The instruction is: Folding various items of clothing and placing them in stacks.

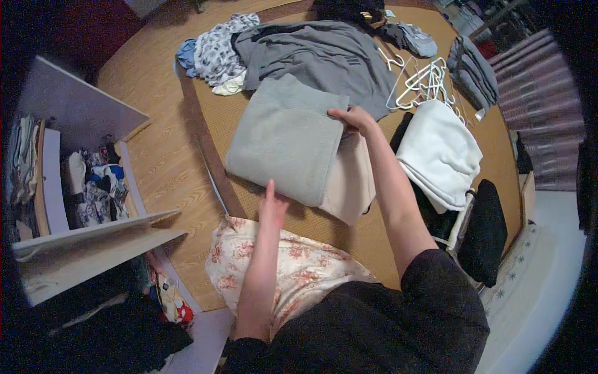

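A light grey folded garment (289, 140) is in front of me, over a woven mat surface. My right hand (357, 119) grips its far right corner, thumb on top and the other fingers hidden beneath. At the near edge is my left hand (275, 203), slightly blurred, one fingertip overlapping the grey fabric. Whether it grasps the edge I cannot tell. A pale beige folded cloth (350, 182) shows from under the garment's right side. Just beyond lies a dark grey garment (322, 56), spread out and wrinkled.
White hangers (423, 84) are heaped at the right, beyond a folded white garment (439, 154). A rolled dark grey garment (474, 75) lies farther right. Spotted clothing (219, 46) is piled at the far left corner. Left of the mat stands an open cabinet (93, 224) holding clothes.
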Demonstrator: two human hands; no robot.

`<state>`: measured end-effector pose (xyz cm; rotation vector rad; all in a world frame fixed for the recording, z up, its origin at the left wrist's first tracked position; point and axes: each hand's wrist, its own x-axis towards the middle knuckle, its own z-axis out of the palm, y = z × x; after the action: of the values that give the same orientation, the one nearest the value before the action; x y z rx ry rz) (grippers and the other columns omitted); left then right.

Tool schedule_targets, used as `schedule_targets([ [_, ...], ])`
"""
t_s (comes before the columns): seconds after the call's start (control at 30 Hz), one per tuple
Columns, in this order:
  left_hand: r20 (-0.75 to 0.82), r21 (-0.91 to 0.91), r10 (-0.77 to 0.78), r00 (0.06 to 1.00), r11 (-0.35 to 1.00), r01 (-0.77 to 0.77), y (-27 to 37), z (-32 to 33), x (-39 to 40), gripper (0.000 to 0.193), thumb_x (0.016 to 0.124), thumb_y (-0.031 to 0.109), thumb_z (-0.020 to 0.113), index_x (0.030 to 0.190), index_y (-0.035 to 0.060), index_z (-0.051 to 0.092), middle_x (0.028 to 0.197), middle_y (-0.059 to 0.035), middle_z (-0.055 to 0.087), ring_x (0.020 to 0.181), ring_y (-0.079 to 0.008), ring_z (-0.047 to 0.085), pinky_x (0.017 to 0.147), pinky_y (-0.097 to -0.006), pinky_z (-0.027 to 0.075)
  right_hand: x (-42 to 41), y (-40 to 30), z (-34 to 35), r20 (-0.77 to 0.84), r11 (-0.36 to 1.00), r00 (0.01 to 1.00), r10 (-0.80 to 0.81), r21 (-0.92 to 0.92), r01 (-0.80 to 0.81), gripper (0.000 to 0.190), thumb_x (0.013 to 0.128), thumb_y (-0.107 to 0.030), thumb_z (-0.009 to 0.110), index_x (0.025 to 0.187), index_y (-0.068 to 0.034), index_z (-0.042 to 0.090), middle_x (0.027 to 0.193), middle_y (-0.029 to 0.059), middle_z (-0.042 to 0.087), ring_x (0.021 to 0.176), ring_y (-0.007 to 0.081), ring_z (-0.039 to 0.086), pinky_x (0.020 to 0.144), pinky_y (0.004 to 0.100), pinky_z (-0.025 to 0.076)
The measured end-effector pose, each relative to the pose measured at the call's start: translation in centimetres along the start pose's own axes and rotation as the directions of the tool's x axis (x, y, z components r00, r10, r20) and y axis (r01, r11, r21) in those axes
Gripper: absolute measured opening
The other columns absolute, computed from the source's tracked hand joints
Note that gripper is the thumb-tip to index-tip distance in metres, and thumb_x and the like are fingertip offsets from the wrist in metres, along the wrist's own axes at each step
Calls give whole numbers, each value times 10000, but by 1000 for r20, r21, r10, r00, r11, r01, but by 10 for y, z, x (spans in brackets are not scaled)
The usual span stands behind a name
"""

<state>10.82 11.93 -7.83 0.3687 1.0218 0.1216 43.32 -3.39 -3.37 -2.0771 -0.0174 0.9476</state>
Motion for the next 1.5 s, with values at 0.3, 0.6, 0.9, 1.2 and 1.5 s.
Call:
schedule_targets([
  [0.3, 48, -31, 218, 975, 976, -217, -7, 41, -24, 601, 827, 299, 701, 1296, 14, 456, 1301, -110, 504, 1177, -253, 484, 1002, -458, 382, -36, -35, 5, 78, 961, 966, -248, 145, 235, 468, 698, -410, 770, 913, -13, 647, 708, 20, 588, 552, 122, 535, 487, 268, 419],
  [0.6, 279, 129, 311, 909, 926, -356, 112, 121, -100, 618, 831, 296, 680, 1287, -46, 441, 1242, -168, 551, 1084, -279, 576, 923, -421, 479, -111, -105, -39, -54, 720, 968, -243, 660, 217, 527, 723, -391, 724, 1081, -26, 598, 998, 76, 610, 885, 179, 575, 695, 351, 497],
  [0.9, 743, 397, -67, 666, 846, -357, 28, 321, -140, 519, 822, 268, 690, 1212, -18, 503, 1090, -108, 609, 958, -186, 602, 837, -331, 499, -327, 2, -201, -823, 449, 516, -236, 379, 809, 440, 906, -291, 537, 1237, -4, 500, 1195, 85, 554, 1095, 181, 536, 938, 334, 431],
  [1.2, 793, 598, -164, 587, 396, -697, -185, 317, -8, 689, 833, 166, 628, 1437, 109, 302, 1383, -131, 437, 1204, -215, 464, 975, -341, 408, -280, 257, -157, -725, 510, 470, 504, 689, 515, 654, 799, -374, 716, 1340, -144, 430, 1243, -8, 525, 1028, 172, 527, 751, 342, 462],
  [1.5, 901, 417, -3, 434, 280, -865, -186, 311, -47, 700, 795, 34, 564, 1439, 131, 305, 1387, -191, 432, 1307, -306, 391, 1076, -357, 297, -335, 237, -171, -560, 737, 658, 504, 676, 11, 631, 839, -504, 612, 1278, -82, 447, 1150, 103, 572, 897, 254, 610, 711, 395, 502],
])
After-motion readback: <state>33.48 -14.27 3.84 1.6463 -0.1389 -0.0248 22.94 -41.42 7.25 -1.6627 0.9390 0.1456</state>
